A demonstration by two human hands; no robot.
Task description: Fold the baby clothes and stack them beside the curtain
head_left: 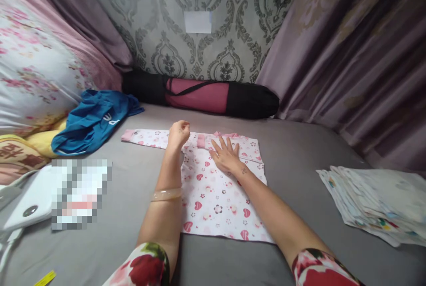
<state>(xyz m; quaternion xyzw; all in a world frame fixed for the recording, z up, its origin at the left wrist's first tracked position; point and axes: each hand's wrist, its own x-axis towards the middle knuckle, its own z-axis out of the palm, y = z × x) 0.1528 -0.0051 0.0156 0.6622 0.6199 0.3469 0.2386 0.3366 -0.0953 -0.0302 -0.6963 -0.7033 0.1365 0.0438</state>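
A white child's long-sleeved shirt [213, 197] with pink hearts and flowers lies flat on the grey bed sheet. One sleeve stretches out to the left, ending in a pink cuff [128, 135]. The other sleeve is folded across the top, its pink cuff [201, 140] near the middle. My right hand [226, 155] rests with spread fingers on the folded sleeve and upper body of the shirt. Over the base of the outstretched sleeve, my left hand [179, 134] is closed with curled fingers; whether cloth is inside them is hidden.
A stack of folded pale cloths [372, 201] lies at right. Blue fabric [96, 119], a floral pillow [36, 64] and a white device [33, 201] with cables are at left. Along the wall lies a black and pink rolled bag [199, 95]. A yellow strip [45, 278] is near the lower left.
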